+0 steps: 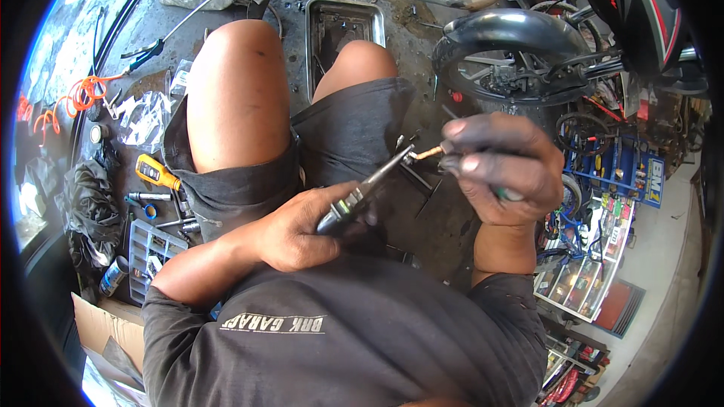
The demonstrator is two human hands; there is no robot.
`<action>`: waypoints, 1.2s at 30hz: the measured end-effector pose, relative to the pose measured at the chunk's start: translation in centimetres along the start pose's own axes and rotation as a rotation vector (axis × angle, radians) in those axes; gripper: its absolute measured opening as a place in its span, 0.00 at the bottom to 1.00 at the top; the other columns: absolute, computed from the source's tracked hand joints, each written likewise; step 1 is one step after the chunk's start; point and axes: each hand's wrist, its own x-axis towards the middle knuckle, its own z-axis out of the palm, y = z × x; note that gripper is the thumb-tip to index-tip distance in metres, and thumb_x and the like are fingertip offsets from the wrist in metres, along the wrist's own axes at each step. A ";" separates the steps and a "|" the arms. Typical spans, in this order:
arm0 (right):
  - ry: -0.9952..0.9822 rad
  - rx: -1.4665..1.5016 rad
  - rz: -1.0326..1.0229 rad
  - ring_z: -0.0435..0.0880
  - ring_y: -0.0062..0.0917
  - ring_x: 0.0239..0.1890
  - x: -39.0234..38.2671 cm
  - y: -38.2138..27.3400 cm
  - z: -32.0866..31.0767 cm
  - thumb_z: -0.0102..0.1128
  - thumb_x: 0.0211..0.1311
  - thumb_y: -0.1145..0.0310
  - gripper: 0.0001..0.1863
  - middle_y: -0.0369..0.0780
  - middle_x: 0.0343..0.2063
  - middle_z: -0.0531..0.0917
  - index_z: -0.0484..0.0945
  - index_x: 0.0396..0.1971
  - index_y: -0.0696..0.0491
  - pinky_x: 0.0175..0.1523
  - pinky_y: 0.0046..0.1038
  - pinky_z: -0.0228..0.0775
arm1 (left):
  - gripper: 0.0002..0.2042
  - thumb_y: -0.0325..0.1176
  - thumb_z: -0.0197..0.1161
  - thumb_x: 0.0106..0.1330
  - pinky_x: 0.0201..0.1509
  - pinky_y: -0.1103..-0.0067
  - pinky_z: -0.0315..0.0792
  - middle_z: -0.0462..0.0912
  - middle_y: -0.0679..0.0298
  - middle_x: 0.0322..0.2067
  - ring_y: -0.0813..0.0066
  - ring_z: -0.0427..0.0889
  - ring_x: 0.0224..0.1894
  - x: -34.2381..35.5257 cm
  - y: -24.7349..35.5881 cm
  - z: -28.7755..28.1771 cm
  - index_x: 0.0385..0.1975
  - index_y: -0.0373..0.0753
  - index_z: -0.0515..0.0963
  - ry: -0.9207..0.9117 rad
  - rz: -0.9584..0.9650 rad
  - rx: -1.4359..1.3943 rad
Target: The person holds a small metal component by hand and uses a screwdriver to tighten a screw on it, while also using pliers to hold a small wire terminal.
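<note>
My left hand (pixel 298 230) is closed around a pair of long-nose pliers (pixel 375 179) with dark grips, their slim jaws slanting up to the right. At the jaw tips is a small silvery bit, which meets a thin brass-coloured piece (pixel 430 153). The fingertips of my right hand (pixel 513 166) pinch the other end of that piece. A dark thin rod (pixel 449 112) pokes out above these fingers, and something small and greenish shows by the palm; I cannot make out either. Whether the jaws clamp the brass-coloured piece or only touch it is too small to tell.
A metal tray (pixel 308 53) lies on the floor beyond my knees. Far right stands a motorcycle wheel (pixel 513 49). On the left are a yellow bottle (pixel 157 172), sockets, a grey parts organizer (pixel 143 249) and an orange coiled hose (pixel 87 94). Shelved goods (pixel 588 256) stand at right.
</note>
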 end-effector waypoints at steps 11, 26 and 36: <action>0.333 0.334 0.283 0.77 0.30 0.39 -2.9 0.9 -3.9 0.63 0.56 0.75 0.22 0.48 0.39 0.76 0.65 0.49 0.53 0.44 0.34 0.75 | 0.22 0.23 0.53 0.40 0.36 0.75 0.69 0.71 0.61 0.27 0.67 0.71 0.28 0.4 -0.1 0.0 0.41 0.33 0.69 0.296 0.198 0.351; 0.094 -0.006 0.438 0.77 0.16 0.25 -1.6 -1.4 0.8 0.76 0.49 0.67 0.20 0.40 0.29 0.82 0.82 0.42 0.58 0.28 0.20 0.68 | 0.24 0.24 0.53 0.39 0.39 0.75 0.70 0.72 0.58 0.28 0.63 0.73 0.30 1.6 0.0 -0.1 0.43 0.31 0.69 0.201 0.209 0.389; 0.191 0.224 0.503 0.85 0.24 0.30 -1.9 -1.3 2.2 0.68 0.51 0.80 0.07 0.42 0.27 0.85 0.80 0.30 0.58 0.35 0.23 0.75 | 0.30 0.21 0.51 0.40 0.54 0.72 0.71 0.79 0.51 0.38 0.58 0.81 0.43 0.9 0.1 0.3 0.52 0.28 0.68 0.240 0.137 0.468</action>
